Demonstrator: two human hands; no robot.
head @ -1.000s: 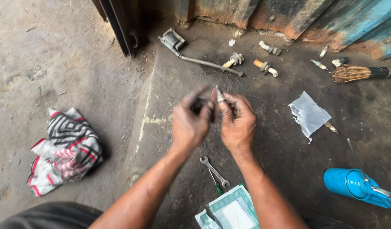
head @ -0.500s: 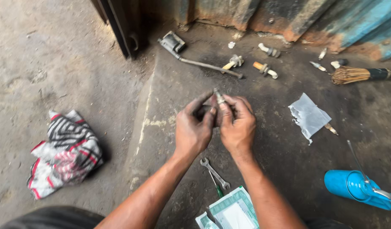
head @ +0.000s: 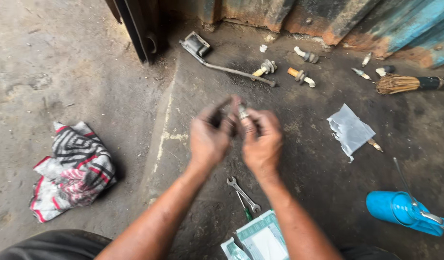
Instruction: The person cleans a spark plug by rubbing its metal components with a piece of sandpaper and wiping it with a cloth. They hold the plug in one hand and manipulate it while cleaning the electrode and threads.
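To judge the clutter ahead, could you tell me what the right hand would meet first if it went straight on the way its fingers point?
The right hand points up-frame; probably the long metal rod comes first, though depth is unclear.

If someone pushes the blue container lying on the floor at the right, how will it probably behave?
The blue container lies on its side and looks rounded, so a push would probably make it roll. It looks like plastic, so likely light for its size. The thin metal wire at its end might catch on the ground and stop it.
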